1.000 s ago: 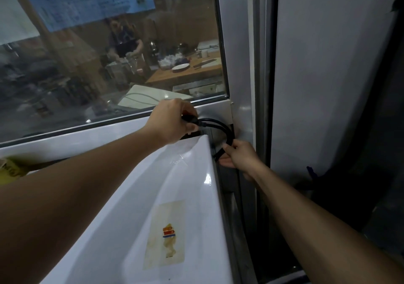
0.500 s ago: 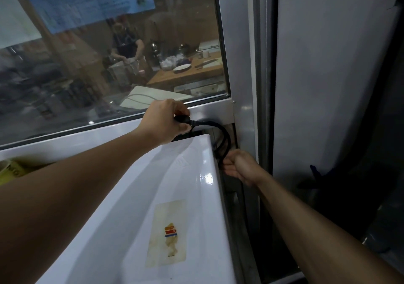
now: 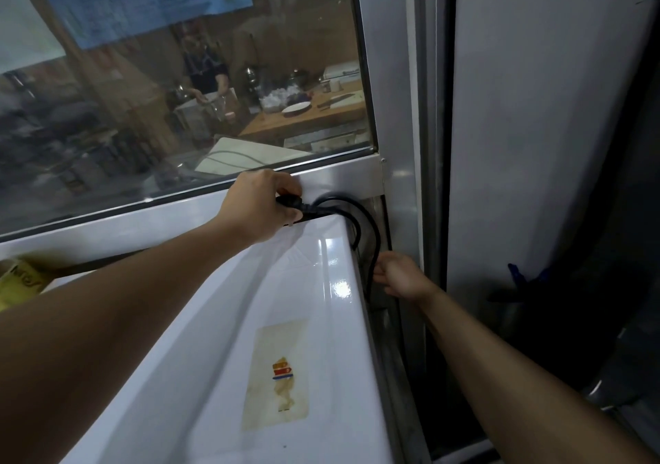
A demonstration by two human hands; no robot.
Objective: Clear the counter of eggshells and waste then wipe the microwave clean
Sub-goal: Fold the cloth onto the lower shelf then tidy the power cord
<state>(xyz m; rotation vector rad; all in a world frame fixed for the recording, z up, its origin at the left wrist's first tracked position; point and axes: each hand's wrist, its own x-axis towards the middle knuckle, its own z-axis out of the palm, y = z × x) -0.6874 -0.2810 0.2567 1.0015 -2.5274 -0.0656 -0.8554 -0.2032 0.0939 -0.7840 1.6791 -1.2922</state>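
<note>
The white microwave (image 3: 221,374) fills the lower middle, seen from above, with a yellowed sticker (image 3: 278,374) on its top. A black power cord (image 3: 357,213) loops over its back right corner. My left hand (image 3: 257,206) grips the cord's black plug end at the microwave's rear edge, just under the window frame. My right hand (image 3: 400,274) reaches down the gap on the microwave's right side, fingers curled around the hanging part of the cord.
A glass window (image 3: 178,88) with a metal frame (image 3: 396,106) stands right behind the microwave. A white wall panel (image 3: 535,124) is on the right, with a dark gap below it. A yellow object (image 3: 18,281) lies at the left edge.
My right hand has slid down along the cord into the gap beside the microwave. My left hand stayed at the plug end, shifting slightly left.
</note>
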